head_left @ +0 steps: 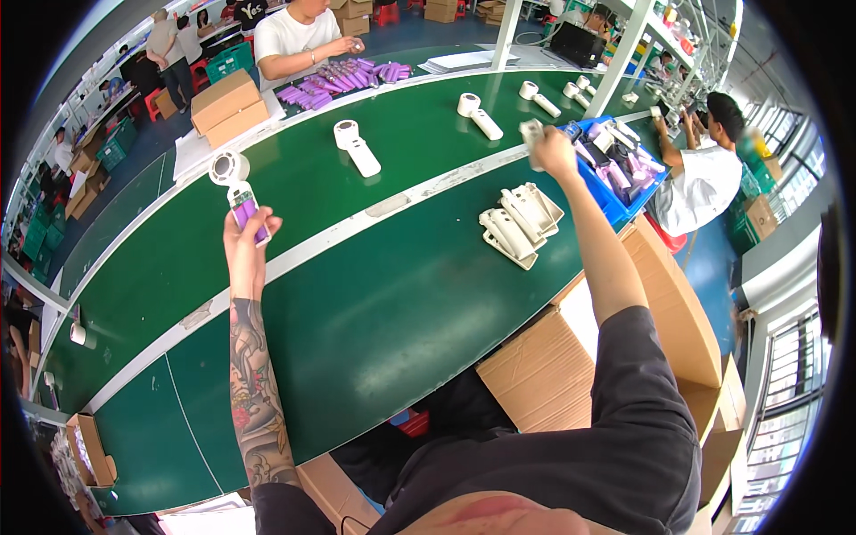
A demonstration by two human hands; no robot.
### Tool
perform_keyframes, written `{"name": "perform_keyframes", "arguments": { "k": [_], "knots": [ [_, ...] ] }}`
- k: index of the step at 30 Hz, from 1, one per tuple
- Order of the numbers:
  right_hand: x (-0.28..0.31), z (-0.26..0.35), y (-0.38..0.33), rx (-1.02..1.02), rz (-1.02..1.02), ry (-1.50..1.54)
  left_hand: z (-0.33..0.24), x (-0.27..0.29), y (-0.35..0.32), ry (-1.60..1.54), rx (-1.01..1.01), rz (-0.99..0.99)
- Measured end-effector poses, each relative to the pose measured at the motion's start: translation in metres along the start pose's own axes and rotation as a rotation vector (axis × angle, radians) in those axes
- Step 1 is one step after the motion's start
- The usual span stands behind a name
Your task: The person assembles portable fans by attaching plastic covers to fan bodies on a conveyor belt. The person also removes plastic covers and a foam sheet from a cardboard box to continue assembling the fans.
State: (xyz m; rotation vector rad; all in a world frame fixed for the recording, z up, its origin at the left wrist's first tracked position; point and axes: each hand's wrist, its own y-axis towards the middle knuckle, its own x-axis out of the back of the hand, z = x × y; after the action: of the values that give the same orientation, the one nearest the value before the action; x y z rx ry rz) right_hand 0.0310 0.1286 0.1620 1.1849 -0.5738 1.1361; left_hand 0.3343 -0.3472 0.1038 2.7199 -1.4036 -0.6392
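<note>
1. The left hand (242, 245) grips a white ring-headed handheld unit with purple insert (235, 192) above the green conveyor belt (357, 303).
2. The right hand (553, 147) closes on a small white part (532, 134) (beside the blue bin (613, 203)).
3. Stacked white shells (520, 225) remain unassembled; three finished units lie on the far lane.

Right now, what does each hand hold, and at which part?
The left hand holds a white device with a round head by its purple lower handle. The right hand holds a small white part at its lower end.
</note>
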Motion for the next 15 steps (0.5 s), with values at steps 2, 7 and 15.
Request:
{"name": "perform_keyframes", "arguments": {
  "k": [2,7,15],
  "knots": [
    [0.004,0.046,-0.012,-0.067,0.037,0.217,0.002,-0.021,-0.005,-0.188,0.065,0.116],
    [-0.045,0.160,-0.097,-0.165,0.540,1.708,0.028,-0.050,-0.032,-0.406,0.187,0.226],
    [-0.085,0.241,-0.187,-0.543,0.949,2.251,0.036,-0.045,-0.032,-0.413,0.321,0.202]
  ]
}}
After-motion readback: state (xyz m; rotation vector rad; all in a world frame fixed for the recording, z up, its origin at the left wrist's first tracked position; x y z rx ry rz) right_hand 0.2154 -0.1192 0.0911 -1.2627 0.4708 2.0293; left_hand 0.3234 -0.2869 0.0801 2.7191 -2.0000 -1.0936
